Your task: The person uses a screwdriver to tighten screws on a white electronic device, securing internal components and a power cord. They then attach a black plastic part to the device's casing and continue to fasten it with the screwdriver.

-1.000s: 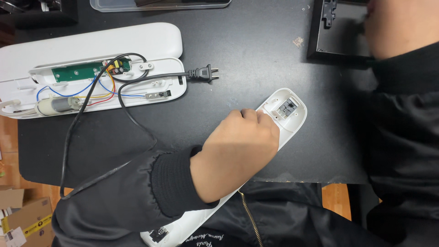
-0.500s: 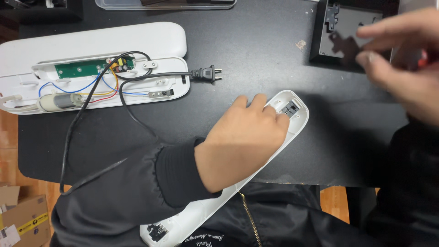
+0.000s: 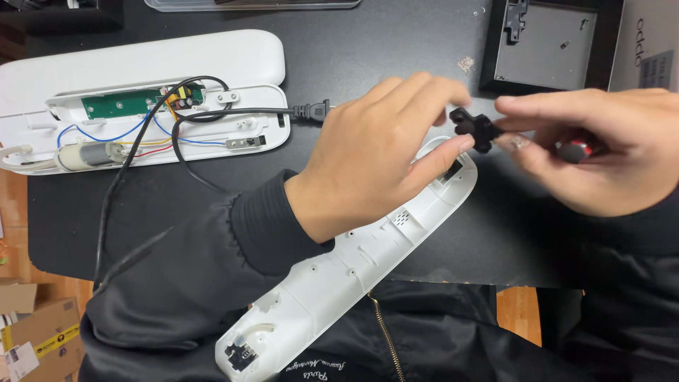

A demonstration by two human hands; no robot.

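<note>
My right hand (image 3: 608,155) pinches a small black plastic part (image 3: 475,129) at its fingertips, and a red object (image 3: 576,150) is tucked in the same palm. My left hand (image 3: 368,159) has its fingertips closed around the part's left end, so both hands meet on it. Under my left hand lies a long white curved casing (image 3: 339,283), inner side up, running from the black table (image 3: 396,42) down over my lap.
An opened white device (image 3: 141,71) lies at the left, showing a green circuit board (image 3: 120,105), coloured wires and a small motor (image 3: 88,154). Its black cord ends in a plug (image 3: 311,111). A black square tray (image 3: 544,42) sits top right. Cardboard boxes (image 3: 35,332) are bottom left.
My left hand lifted off the white casing's end and rose to meet my right hand, which came in from the tray at the right with the small black part.
</note>
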